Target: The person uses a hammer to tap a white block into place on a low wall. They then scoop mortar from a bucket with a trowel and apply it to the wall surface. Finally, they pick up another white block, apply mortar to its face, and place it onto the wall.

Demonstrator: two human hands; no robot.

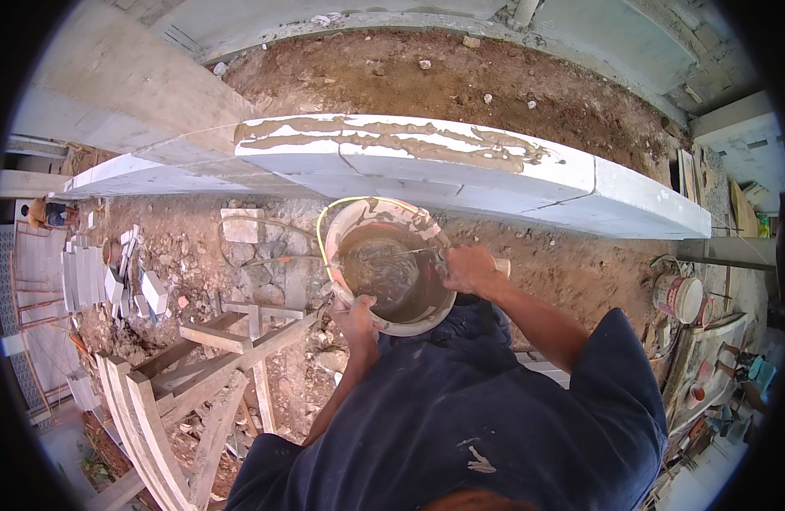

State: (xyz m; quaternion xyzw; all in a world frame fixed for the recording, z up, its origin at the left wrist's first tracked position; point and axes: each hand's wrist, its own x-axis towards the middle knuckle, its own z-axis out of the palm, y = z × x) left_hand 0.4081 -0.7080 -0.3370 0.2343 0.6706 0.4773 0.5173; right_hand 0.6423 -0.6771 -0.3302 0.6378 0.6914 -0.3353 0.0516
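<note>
A round bucket (331, 223), smeared with grey mortar, sits against my body below the block wall. Wet mortar (380, 272) lies inside it, and a yellow cord-like handle arcs over its left rim. My left hand (356, 320) is closed on the near-left rim. Over the right rim, my right hand (470, 271) is wrapped round a trowel; the pale end of its handle (502, 267) sticks out behind the fist, while the blade is barely visible over the mortar. Just beyond the bucket, the white block wall (563, 170) carries ragged mortar strips (392, 140) along its top.
A wooden trestle (209, 375) stands at my lower left, near stacked pale blocks (86, 277). A concrete column (137, 77) rises at the wall's left. Rightward is a white bucket (678, 296). Other people appear at far left (39, 213) and far right (757, 373). Rubble covers the ground.
</note>
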